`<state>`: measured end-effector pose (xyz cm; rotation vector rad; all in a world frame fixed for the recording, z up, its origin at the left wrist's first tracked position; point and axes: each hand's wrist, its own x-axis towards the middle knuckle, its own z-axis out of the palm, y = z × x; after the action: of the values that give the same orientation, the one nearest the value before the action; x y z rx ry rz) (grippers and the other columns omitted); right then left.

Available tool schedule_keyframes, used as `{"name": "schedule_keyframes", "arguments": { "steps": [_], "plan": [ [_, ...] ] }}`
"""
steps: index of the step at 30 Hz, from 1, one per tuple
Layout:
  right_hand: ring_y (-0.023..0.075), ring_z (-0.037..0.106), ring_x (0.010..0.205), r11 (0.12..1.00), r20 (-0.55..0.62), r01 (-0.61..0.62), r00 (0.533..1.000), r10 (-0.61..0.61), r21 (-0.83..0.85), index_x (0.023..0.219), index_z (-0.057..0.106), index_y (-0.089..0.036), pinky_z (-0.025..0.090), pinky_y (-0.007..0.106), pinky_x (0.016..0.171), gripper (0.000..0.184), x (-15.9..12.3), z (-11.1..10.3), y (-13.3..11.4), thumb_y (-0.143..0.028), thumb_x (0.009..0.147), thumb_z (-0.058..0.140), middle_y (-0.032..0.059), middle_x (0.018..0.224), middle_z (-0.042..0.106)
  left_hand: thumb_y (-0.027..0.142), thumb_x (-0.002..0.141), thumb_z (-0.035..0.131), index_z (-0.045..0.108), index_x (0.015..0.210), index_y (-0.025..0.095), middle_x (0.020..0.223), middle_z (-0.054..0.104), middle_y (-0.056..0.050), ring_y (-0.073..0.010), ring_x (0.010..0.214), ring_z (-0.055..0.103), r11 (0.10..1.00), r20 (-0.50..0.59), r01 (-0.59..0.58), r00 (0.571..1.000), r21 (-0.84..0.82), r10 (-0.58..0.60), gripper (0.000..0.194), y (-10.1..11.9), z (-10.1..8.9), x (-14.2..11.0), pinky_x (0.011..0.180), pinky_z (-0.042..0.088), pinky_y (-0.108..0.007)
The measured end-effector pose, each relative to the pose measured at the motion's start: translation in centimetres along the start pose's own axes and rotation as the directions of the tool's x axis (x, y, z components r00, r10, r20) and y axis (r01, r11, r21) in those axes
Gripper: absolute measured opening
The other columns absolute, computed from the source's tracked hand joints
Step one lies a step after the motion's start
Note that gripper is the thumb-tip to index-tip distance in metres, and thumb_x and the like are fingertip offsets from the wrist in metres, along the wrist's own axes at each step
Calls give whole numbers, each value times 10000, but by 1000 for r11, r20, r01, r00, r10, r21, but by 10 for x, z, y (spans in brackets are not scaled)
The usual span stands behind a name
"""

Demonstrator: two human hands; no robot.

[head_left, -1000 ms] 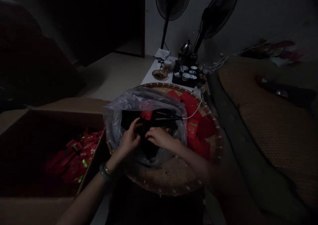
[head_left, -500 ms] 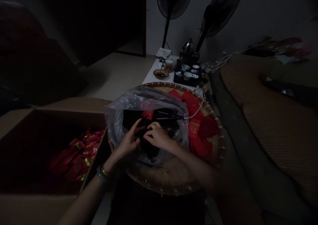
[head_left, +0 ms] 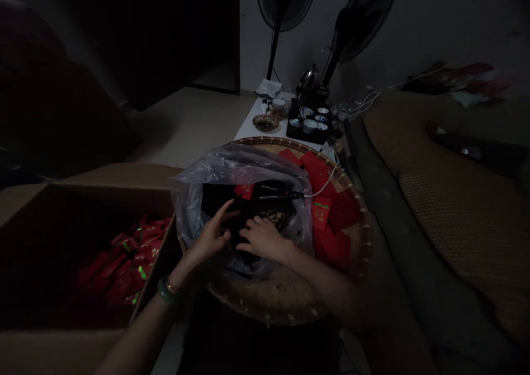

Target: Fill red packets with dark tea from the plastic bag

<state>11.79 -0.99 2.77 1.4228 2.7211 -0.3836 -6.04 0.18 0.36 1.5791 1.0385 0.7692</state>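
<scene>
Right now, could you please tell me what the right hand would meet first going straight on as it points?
Likely the left hand, facing the right hand at the open plastic bag, though depth is unclear in this dim view.

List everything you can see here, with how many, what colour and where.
Woven tray: one, tan, centre
Plastic bag: one, clear, on the tray; contents too dark to name
Corded device: one, black, at the bag's opening
Bag packet: one, red, far side of the opening
Tray packets: several, red, tray's right
Cardboard box: one, brown, left
Box packets: many, red, inside it
Table: one, white, beyond the tray
Cups: several, white and blue, on the table
Fans: two, dark, back
Mat: one, brown, right
Bangle: one, green, left wrist
Left hand: one, bare, over the bag
Right hand: one, bare, beside it
</scene>
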Motion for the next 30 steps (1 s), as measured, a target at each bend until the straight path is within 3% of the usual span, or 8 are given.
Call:
{"name": "schedule_keyframes", "arguments": {
  "steps": [4,8,12,15,17,22,25,30],
  "plan": [
    [206,520,920,1000,-7,1,1000,-1,-8,1011,616,-205,419,308,751,223,-3,1,1,-309,864,484,74,967,574,65,689,430,162,1390,259,1290,459,-155,-7,446,502,999,-18,28,999,44,-28,775,0,1,0,434,422,-159],
    [168,553,829,1000,-31,-4,1000,5,21,970,622,-179,414,263,690,222,-6,-3,7,-179,882,419,66,912,582,129,717,467,295,1328,194,1052,596,-78,-36,501,489,962,-145,23,989,272,18,638,0,-1,2,505,414,-176],
    [143,573,784,988,-70,48,997,-38,146,960,644,-178,401,233,668,197,-6,-5,10,-198,863,473,50,883,611,219,730,508,467,1179,170,769,580,2,-82,551,493,893,-202,94,979,440,-4,454,3,-2,3,547,394,-205],
    [119,575,823,941,-195,72,981,-7,330,965,656,-196,397,211,719,196,-10,-8,18,-249,859,500,30,912,627,223,729,503,502,1121,167,688,561,19,-101,583,512,894,-185,109,982,434,-30,397,5,-4,3,568,391,-213],
    [106,572,837,913,-215,31,975,62,406,942,667,-197,393,202,741,206,-14,-8,31,-262,868,486,30,915,625,206,719,501,505,1096,162,682,561,20,-103,590,518,905,-180,108,983,412,-35,380,4,-6,3,568,385,-212],
    [164,560,907,950,60,-248,969,241,190,892,695,-216,396,251,792,162,-12,8,68,-244,789,572,62,929,598,180,710,502,585,846,151,690,564,2,-106,616,525,908,-139,70,990,412,-14,163,2,-12,4,583,386,-214],
    [156,563,934,949,41,-272,962,269,158,1064,629,-213,402,240,804,263,7,24,72,-221,827,516,72,985,587,156,706,508,656,761,158,735,566,-22,-117,657,543,877,-124,59,992,476,0,157,1,-13,5,610,393,-227],
    [171,595,899,957,-1,-286,958,287,35,1170,526,-243,440,258,724,322,47,41,60,-184,875,412,68,1004,584,126,697,523,696,856,165,808,593,-47,-132,682,563,841,-125,75,992,536,-9,238,3,-10,6,624,413,-243]
  ]
}}
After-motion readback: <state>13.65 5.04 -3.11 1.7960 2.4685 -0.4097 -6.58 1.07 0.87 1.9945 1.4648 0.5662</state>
